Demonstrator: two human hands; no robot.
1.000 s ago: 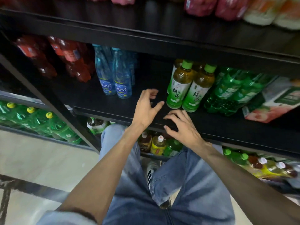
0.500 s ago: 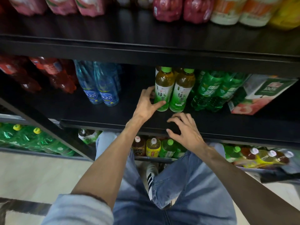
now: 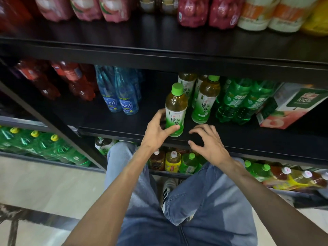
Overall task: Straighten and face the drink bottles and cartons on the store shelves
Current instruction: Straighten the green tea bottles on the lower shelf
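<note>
My left hand (image 3: 157,132) grips the base of a green tea bottle (image 3: 175,107) with a green cap, standing upright near the front edge of the middle black shelf (image 3: 248,139), label facing out. A second green tea bottle (image 3: 205,100) stands just behind and to its right, with more of the same behind it. My right hand (image 3: 207,142) hovers over the shelf edge with fingers spread and slightly bent, holding nothing. Two blue water bottles (image 3: 122,96) stand to the left, and green soda bottles (image 3: 239,102) and a peach juice carton (image 3: 291,107) to the right.
Red drink bottles (image 3: 74,80) fill the middle shelf's far left. Pink, orange and white bottles (image 3: 225,13) line the top shelf. Several small bottles (image 3: 173,161) sit on the lower shelf behind my knees, and green bottles (image 3: 40,144) lie lower left. Tiled floor shows below.
My left hand reached the green tea bottle, gripped it, and drew it forward to the shelf's front edge. My right hand stayed hovering at the edge.
</note>
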